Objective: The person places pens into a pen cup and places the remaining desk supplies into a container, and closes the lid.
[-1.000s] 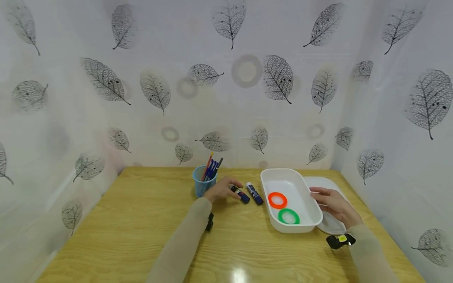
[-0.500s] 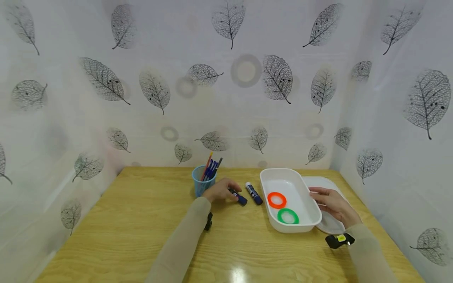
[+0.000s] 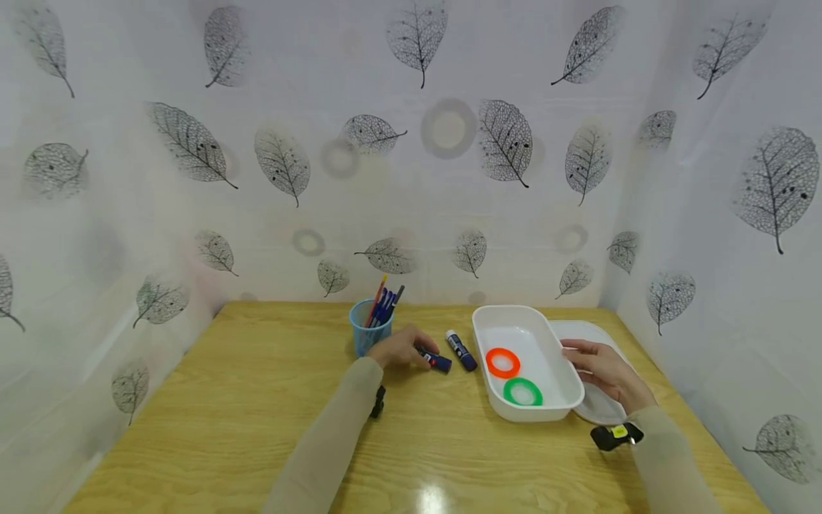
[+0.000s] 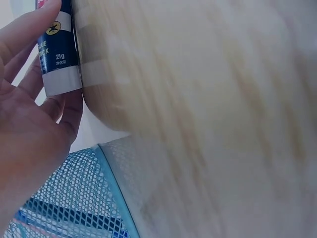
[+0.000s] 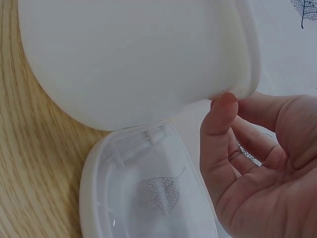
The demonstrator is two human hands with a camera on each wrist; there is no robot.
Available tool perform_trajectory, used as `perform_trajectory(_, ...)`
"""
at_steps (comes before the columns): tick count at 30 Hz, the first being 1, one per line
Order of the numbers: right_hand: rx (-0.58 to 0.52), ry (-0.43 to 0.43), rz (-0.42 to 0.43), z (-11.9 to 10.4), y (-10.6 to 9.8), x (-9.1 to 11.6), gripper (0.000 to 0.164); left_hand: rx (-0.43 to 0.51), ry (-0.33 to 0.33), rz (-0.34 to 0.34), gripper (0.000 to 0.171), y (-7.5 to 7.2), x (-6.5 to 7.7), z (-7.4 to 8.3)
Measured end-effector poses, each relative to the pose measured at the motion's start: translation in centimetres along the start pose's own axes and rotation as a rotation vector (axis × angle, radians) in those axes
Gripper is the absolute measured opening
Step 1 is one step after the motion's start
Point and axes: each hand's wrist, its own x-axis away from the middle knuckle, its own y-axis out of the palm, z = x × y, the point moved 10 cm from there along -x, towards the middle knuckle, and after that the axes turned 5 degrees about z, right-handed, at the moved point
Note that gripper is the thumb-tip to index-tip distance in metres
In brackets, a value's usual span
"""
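My left hand [image 3: 403, 347] pinches a dark blue glue stick [image 3: 438, 361] between thumb and fingers, low over the wooden table. In the left wrist view, the glue stick [image 4: 58, 47] shows its "21g" label and white end, with the left hand [image 4: 34, 114] around it. A second glue stick [image 3: 461, 350] lies just to the right. My right hand [image 3: 602, 365] touches the right rim of a white plastic box [image 3: 559, 357], its fingers fairly straight. In the right wrist view, fingertips of the right hand [image 5: 257, 158] meet the edge of the box [image 5: 124, 59].
An orange ring [image 3: 503, 363] and a green ring [image 3: 523, 392] lie in the box. Its translucent lid [image 3: 604, 408] sits on the table under the right hand. A blue mesh cup [image 3: 370, 332] of pens stands behind the left hand. A leaf-print curtain [image 3: 411, 207] encloses the table [image 3: 270, 400].
My left thumb and fingers have closed around the glue stick, which has shifted and turned slightly on the table. The right hand and the box stay put.
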Motion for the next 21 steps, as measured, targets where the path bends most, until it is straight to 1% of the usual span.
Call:
perform_trajectory(2, 0.005, 0.0, 0.001, 0.01, -0.05, -0.02, 0.063, 0.003, 0.0, -0.001, 0.028, 0.02, 0.01, 0.07)
perform_trajectory(7, -0.004, 0.012, 0.001, 0.27, -0.11, -0.23, 0.064, 0.044, -0.009, 0.014, 0.028, -0.1, 0.04, -0.01)
perform_trajectory(14, -0.019, 0.005, -0.008, 0.32, -0.08, -0.31, 0.062, 0.052, -0.024, 0.035, 0.026, -0.28, -0.12, -0.23)
perform_trajectory(16, -0.024, 0.004, -0.011, 0.31, -0.03, -0.27, 0.061, 0.065, -0.018, 0.035, 0.026, -0.32, -0.13, -0.03)
perform_trajectory(21, -0.032, 0.008, -0.004, 0.28, -0.02, -0.38, 0.061, 0.059, 0.018, 0.055, 0.026, -0.58, -0.32, 0.3)
